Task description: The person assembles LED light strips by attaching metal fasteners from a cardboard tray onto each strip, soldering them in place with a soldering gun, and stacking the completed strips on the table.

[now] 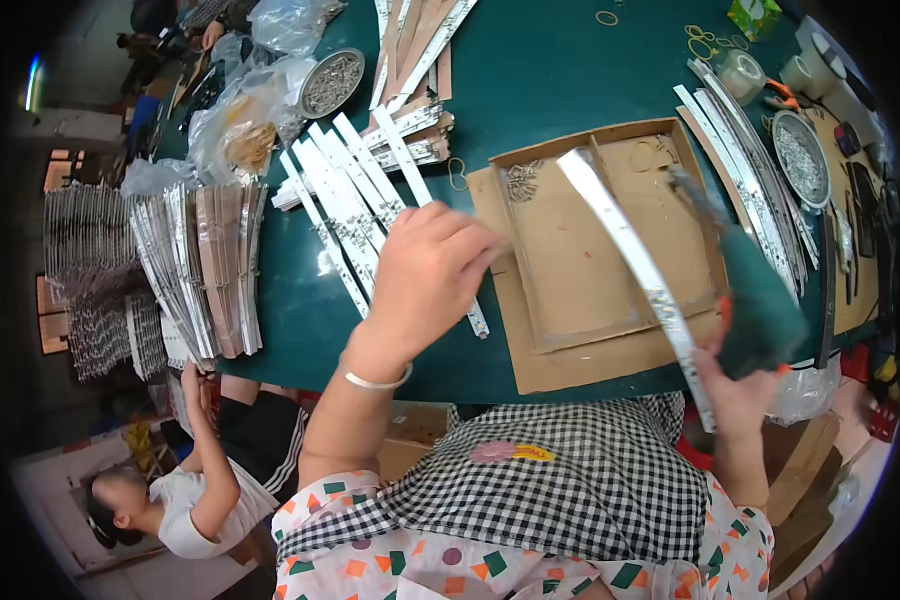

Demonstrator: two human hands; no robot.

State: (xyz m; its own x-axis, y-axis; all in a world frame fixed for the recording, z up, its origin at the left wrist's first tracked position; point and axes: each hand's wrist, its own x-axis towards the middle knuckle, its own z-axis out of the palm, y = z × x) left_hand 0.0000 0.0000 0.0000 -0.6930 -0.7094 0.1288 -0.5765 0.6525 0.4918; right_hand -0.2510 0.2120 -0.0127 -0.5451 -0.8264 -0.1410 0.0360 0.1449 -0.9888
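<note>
My right hand [738, 398] is closed round a green power screwdriver [760, 300], blurred by motion, its tip pointing away from me. A long silvery metal strip [635, 262] with small fittings along it slants over the cardboard tray [530, 372]; its near end lies against the fingers of that same hand. My left hand [430, 265], a pale bangle at its wrist, hovers at the tray's left edge with fingers pinched together. Whatever is between those fingertips, if anything, is too small to make out. Several similar strips [345, 195] lie beneath and beyond it.
Small screws [522, 182] sit in the tray's far left corner. Metal bowls of small parts stand at the back left [332, 84] and right [800, 160]. Strip bundles [225, 270] line the left edge, more strips [745, 170] the right. A person [195, 490] sits at the left.
</note>
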